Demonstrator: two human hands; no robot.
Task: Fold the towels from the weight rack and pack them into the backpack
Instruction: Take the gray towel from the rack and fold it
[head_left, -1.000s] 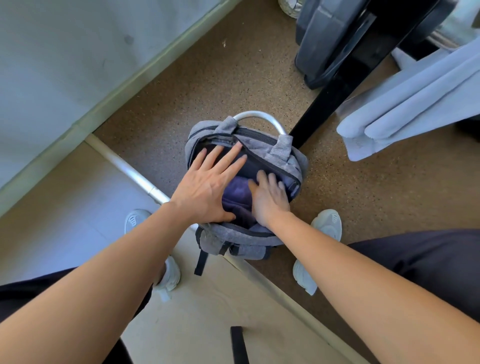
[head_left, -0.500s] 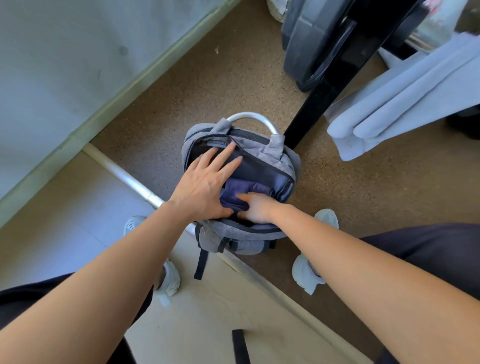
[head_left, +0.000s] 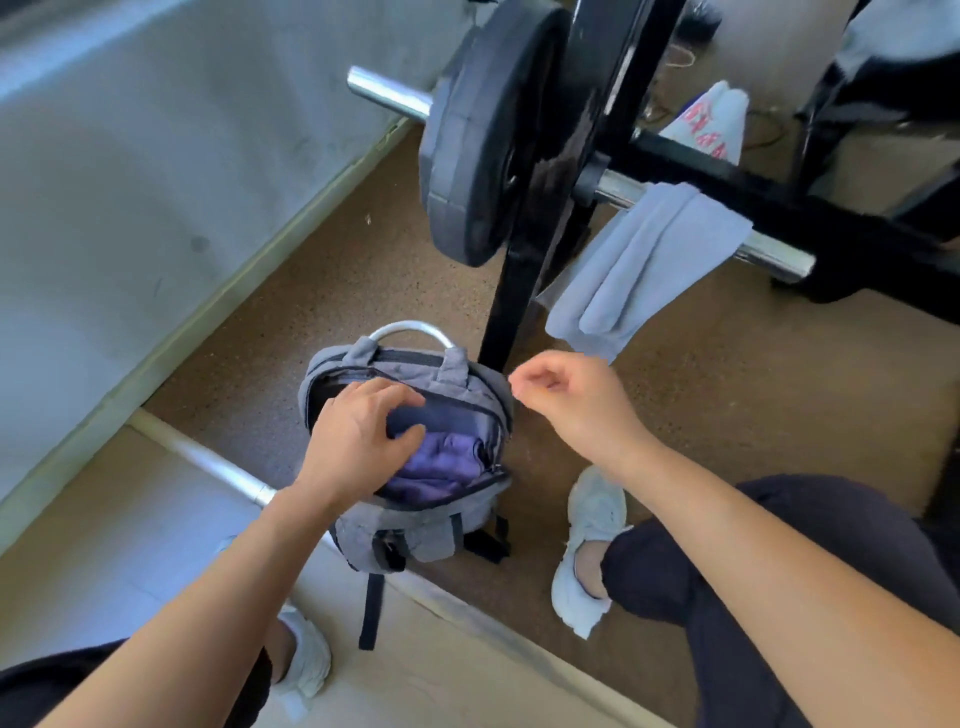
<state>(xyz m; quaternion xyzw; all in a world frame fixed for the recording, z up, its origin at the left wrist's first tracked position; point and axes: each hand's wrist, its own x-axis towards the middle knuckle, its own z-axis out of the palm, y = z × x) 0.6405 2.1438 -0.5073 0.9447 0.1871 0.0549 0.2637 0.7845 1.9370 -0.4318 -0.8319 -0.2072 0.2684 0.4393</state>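
A grey backpack (head_left: 415, 530) stands upright on the brown floor between my feet, its main zipper open. A purple towel (head_left: 441, 462) lies folded inside it. My left hand (head_left: 358, 436) rests on the left rim of the opening, fingers curled over the edge. My right hand (head_left: 571, 400) hovers to the right of the bag, outside it, fingers loosely curled and holding nothing. A light blue towel (head_left: 639, 270) hangs over the chrome bar of the weight rack (head_left: 524, 249) beyond the bag.
A black weight plate (head_left: 478, 140) sits on the bar above the backpack. The rack's black upright stands just behind the bag. A grey wall runs along the left. A pale mat lies under my left side. A white cloth with red print (head_left: 706, 124) lies further back.
My right hand has come out of the backpack and risen to its right. My left hand has curled on the rim. The view has tilted up, showing more of the rack.
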